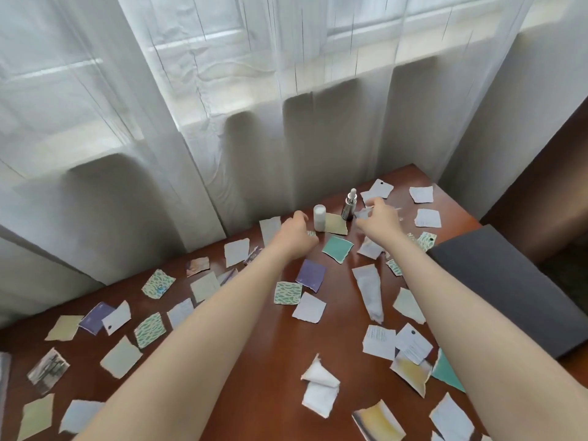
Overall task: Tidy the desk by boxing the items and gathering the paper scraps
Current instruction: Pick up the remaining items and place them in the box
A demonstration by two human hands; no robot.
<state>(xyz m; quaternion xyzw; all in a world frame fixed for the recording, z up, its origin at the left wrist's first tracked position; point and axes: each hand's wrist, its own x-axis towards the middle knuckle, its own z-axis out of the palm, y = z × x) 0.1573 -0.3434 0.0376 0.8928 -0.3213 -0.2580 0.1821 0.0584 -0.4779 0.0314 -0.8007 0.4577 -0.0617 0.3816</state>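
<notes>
glossy wooden desk (261, 370), torn paper scraps (310, 307)

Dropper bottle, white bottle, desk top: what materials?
Dropper bottle: mirror-like silver body, metal or metallised glass; pale bulb, likely rubber. White bottle: matte opaque white, probably plastic. Desk top: reddish-brown with sheen, varnished wood or veneer.

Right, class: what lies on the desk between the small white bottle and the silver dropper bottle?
A tan paper scrap lies between the white bottle and the dropper bottle, as the head view shows.

light: soft daylight coming through sheer white curtains (222, 90) | blur: far hands (377, 218) smearing | edges: wide-angle bending
</notes>
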